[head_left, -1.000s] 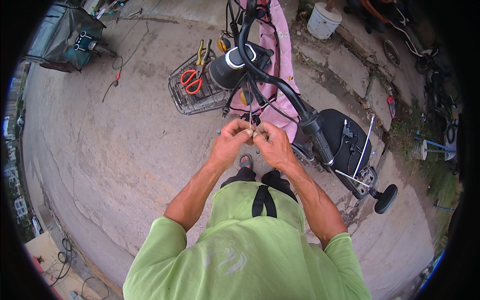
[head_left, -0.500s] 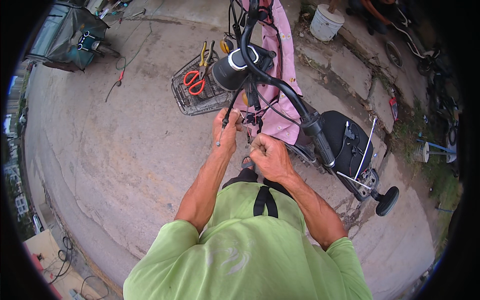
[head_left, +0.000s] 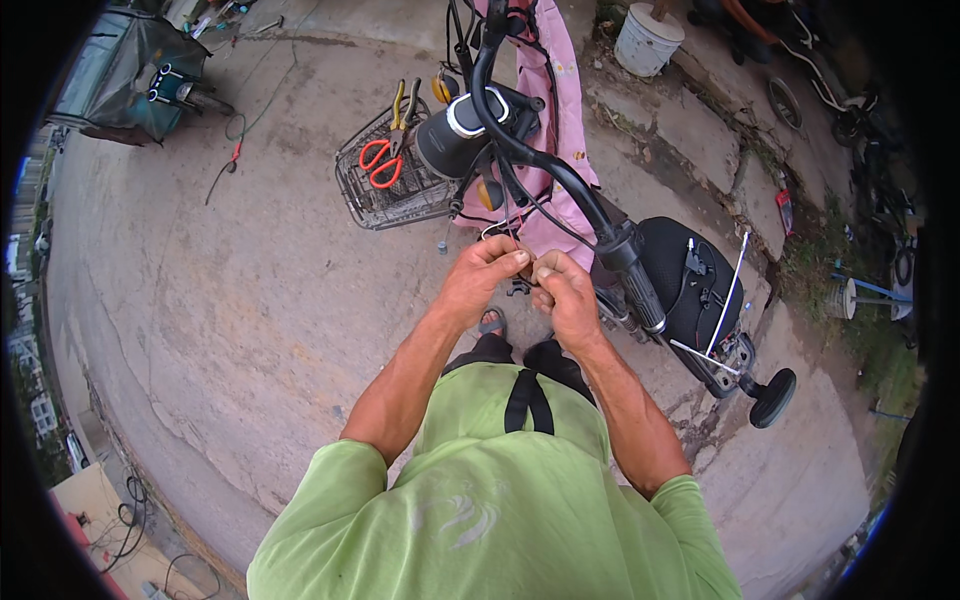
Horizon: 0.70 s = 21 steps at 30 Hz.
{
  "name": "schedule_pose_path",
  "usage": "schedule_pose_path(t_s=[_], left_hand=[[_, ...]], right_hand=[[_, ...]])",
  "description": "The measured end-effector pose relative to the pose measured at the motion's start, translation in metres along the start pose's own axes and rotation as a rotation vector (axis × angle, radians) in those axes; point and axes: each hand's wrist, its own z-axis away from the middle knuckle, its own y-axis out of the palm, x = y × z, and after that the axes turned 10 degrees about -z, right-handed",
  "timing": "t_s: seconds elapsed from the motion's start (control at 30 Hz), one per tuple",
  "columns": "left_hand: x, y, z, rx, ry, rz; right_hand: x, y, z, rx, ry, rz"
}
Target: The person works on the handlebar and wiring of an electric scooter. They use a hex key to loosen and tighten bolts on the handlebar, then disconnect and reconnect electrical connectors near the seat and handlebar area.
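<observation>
My left hand (head_left: pixel 487 277) and my right hand (head_left: pixel 567 297) meet fingertip to fingertip in front of an electric scooter or bike. Both are closed in a pinch on thin wires (head_left: pixel 517 236) that hang down from under the handlebar (head_left: pixel 563 178); the ends between my fingers are too small to make out. Just beyond my hands is the round black headlamp (head_left: pixel 452 140) with its silver-rimmed part. Behind it hangs a pink patterned cloth cover (head_left: pixel 562 110). Red-handled pliers (head_left: pixel 392 140) lie on the wire basket (head_left: pixel 360 205) to the left of the headlamp.
On the right, the black seat (head_left: pixel 670 262) carries loose black cables and white rods (head_left: pixel 728 295), with a round mirror (head_left: pixel 773 398) below. A white bucket (head_left: pixel 648 42) stands at the far right on broken concrete. A covered vehicle (head_left: pixel 130 80) is far left. Another person's arm (head_left: pixel 748 20) shows at the upper right.
My left hand has let go of the black cable with the metal end and moved right and down to the wires. My right hand has shifted slightly right; the hands now meet.
</observation>
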Motion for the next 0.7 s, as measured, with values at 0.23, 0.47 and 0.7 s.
schedule_pose_path(t_s=[0.23, 0.47, 0.7], left_hand=[[-0.01, 0.016, 0.006, -0.08, -0.064, 0.174], [-0.012, 0.029, 0.007, -0.16, -0.059, 0.165], [-0.014, 0.03, 0.005, -0.136, -0.037, 0.179]], right_hand=[[-0.003, -0.007, 0.003, -0.071, -0.229, 0.342], [-0.001, 0.009, 0.007, -0.153, -0.307, 0.744], [-0.012, 0.003, -0.004, -0.133, -0.471, 0.747]])
